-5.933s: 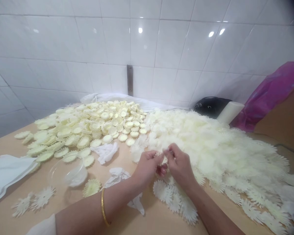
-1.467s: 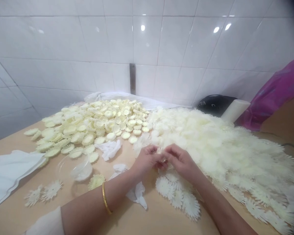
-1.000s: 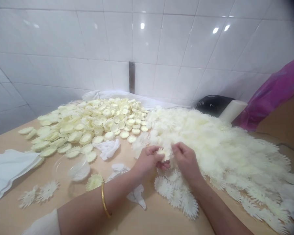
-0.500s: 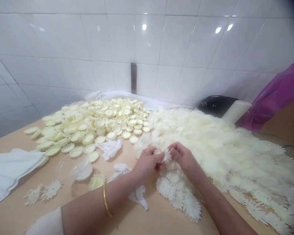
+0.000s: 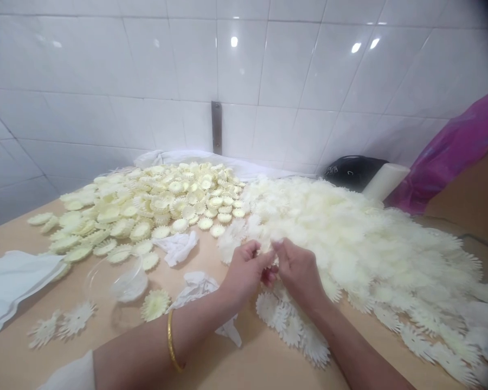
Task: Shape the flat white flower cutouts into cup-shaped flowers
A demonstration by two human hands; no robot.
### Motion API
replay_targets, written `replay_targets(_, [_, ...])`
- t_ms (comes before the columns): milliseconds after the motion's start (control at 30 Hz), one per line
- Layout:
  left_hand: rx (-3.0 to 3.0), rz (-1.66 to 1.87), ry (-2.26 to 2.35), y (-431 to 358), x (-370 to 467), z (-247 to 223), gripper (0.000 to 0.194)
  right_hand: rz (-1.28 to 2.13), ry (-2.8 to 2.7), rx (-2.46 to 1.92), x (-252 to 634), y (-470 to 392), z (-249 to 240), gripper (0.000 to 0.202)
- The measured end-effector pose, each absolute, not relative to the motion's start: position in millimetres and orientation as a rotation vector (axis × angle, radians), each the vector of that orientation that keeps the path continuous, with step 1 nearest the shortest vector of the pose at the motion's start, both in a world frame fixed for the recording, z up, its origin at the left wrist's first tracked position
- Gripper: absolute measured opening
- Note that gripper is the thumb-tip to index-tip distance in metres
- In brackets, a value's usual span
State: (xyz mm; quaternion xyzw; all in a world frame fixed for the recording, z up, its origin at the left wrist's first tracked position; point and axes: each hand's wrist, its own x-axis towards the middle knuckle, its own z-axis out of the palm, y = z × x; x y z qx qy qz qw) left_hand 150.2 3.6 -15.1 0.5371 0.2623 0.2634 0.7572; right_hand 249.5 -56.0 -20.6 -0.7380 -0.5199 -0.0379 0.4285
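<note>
My left hand [image 5: 248,268] is closed in a pinch, with a gold bangle on the wrist. My right hand [image 5: 295,265] meets it at the fingertips, also pinched. The small pale piece between them is mostly hidden by the fingers. Behind the hands and to the right spreads a large heap of white toothed flower cutouts [image 5: 329,227]. A smaller row of white cutouts [image 5: 295,327] lies just below my right hand. At the back left is a pile of pale yellow scalloped cups [image 5: 146,203].
A clear round container [image 5: 130,284] stands left of my hands, beside a single yellowish flower [image 5: 155,304]. Crumpled white tissues [image 5: 179,247] lie nearby. White sheets [image 5: 12,281] are at the left edge. A white roll [image 5: 385,181], black bag [image 5: 352,170] and pink plastic [image 5: 447,151] are at back right.
My right hand has closed in against my left, its fingers now curled more tightly. The white piece seen at my left fingertips is now largely covered. The whole view has shifted slightly.
</note>
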Motion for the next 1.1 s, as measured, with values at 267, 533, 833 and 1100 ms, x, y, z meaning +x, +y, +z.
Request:
replay_targets(267, [1.067, 0.409, 0.569, 10.4, 147.7, -9.6, 0.025, -0.072, -1.223, -1.815, 251.8, -53.4, -17.9, 0.037])
replay_targets(533, [1.459, 0.59, 0.543, 5.5, 143.9, 0.2, 0.025, -0.222, -1.303, -1.861, 254.2, -53.2, -17.5, 0.035])
replay_targets(833, [1.459, 0.631, 0.558, 3.1, 139.3, 10.5, 0.031, -0.121, -1.28, -1.807, 249.4, -52.6, -12.9, 0.036])
replay_targets(1100, [1.158, 0.118, 0.369, 2.1, 130.9, 14.0, 0.037, -0.013, -0.825, -1.803, 304.0, -63.5, -8.6, 0.038])
